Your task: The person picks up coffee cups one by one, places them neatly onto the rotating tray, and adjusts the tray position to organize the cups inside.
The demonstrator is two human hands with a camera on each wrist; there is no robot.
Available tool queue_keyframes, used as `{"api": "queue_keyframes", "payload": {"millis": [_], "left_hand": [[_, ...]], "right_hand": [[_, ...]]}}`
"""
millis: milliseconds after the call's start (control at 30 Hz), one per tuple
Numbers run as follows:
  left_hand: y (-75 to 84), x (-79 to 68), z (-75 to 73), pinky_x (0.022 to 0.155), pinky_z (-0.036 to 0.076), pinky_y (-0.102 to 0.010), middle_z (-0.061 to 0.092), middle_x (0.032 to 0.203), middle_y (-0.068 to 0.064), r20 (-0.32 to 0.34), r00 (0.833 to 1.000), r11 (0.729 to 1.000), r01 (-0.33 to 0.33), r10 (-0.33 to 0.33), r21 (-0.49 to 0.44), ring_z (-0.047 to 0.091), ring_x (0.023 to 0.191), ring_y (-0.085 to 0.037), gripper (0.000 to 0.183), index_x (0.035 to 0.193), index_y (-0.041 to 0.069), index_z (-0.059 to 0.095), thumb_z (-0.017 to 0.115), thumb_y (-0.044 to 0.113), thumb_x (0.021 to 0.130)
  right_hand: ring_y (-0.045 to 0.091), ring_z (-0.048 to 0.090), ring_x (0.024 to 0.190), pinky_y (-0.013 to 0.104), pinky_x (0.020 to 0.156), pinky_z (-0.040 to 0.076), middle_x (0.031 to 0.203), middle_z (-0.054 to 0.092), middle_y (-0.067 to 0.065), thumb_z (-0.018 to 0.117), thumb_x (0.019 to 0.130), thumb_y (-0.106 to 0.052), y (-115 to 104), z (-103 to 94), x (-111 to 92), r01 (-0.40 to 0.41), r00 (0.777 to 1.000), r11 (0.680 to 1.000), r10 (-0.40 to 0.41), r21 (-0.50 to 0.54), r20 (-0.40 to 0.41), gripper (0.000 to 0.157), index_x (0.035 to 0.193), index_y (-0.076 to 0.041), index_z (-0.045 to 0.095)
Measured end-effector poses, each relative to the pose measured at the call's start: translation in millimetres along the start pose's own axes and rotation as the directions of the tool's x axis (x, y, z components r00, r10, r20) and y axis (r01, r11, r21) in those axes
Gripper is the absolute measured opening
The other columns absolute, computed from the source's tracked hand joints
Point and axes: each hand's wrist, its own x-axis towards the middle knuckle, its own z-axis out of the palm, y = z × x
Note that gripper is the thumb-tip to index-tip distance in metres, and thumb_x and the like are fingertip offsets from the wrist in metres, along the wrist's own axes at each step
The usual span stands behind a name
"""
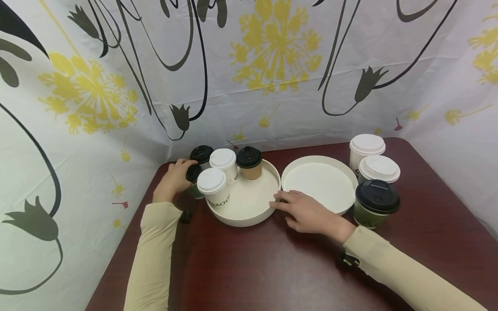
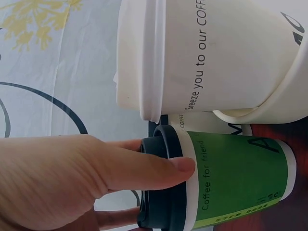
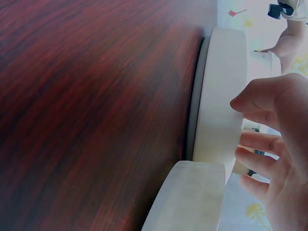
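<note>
So the left hand (image 1: 177, 177) has a green cup (image 2: 236, 178) by its black lid — in the left wrist view the thumb lies across the lid's edge down onto the white band, and fingers show on the far side, so it's a pinch around the top. That cup is just left of the left tray (image 1: 254, 196), outside its rim, with "Coffee for friend" printed on the side. Whether its base is touching the wooden table (image 1: 241, 268), I can't tell.

The right hand (image 1: 305, 211) is over at the other side of the same tray, fingertips right by the rim, fingers loosely spread. It might be touching the wall, but I can't tell for sure, and no pinch is plain to see.

Inside the left tray there's a front white cup (image 1: 213, 190), a back white cup (image 1: 225, 166) behind it, and a brown cup (image 1: 250, 172) with a black lid. Another black-lidded cup (image 1: 201, 153) sits at the back left, partly hidden.

The right tray (image 1: 319, 183) is right beside the left one. Past it on the right — a far white cup (image 1: 365, 149), a nearer white cup (image 1: 377, 168) and a second green cup (image 1: 375, 205) with a black lid, roughly in a row. Flowery cloth (image 1: 225, 60) hangs behind it all.
</note>
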Motion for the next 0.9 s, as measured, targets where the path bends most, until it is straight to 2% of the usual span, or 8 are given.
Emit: {"api": "queue_keyframes", "payload": {"millis": [233, 567, 900], "left_hand": [[-1.2, 1.3, 0.9, 0.104, 0.042, -0.065, 0.032, 0.156, -0.020, -0.015, 1.000, 1.000, 0.003, -0.003, 0.012, 0.031, 0.139, -0.048, 0.077, 0.151, 0.016, 0.039, 0.076, 0.012, 0.083], [-3.8, 2.1, 2.1, 0.102, 0.042, -0.066, 0.034, 0.154, -0.024, -0.029, 0.999, 1.000, 0.018, -0.017, 0.022, 0.033, 0.137, -0.049, 0.078, 0.150, 0.019, 0.041, 0.077, 0.015, 0.081], [0.6, -4.7, -8.0, 0.102, 0.042, -0.066, 0.036, 0.153, -0.025, -0.018, 1.000, 0.998, 0.025, -0.024, 0.065, 0.035, 0.136, -0.049, 0.076, 0.150, 0.017, 0.041, 0.077, 0.020, 0.083]], "right_hand": [[0.028, 0.060, 0.115, 0.043, 0.105, 0.046, 0.131, 0.059, 0.009, 0.072, 0.079, -0.014, 0, 0.3, 0, 0.027, 0.999, 1.000, -0.027, -0.013, -0.031, 0.056, 0.134, -0.017, 0.062], [0.028, 0.060, 0.117, 0.042, 0.105, 0.047, 0.132, 0.060, 0.009, 0.072, 0.080, -0.015, 1, 1.1, 0, 0.026, 0.999, 1.000, -0.026, -0.015, -0.032, 0.056, 0.134, -0.017, 0.062], [0.027, 0.059, 0.119, 0.043, 0.107, 0.045, 0.134, 0.059, 0.010, 0.071, 0.081, -0.015, 1, 0.3, -1, 0.013, 1.000, 1.000, -0.013, 0.002, -0.017, 0.056, 0.135, -0.018, 0.061]]}}
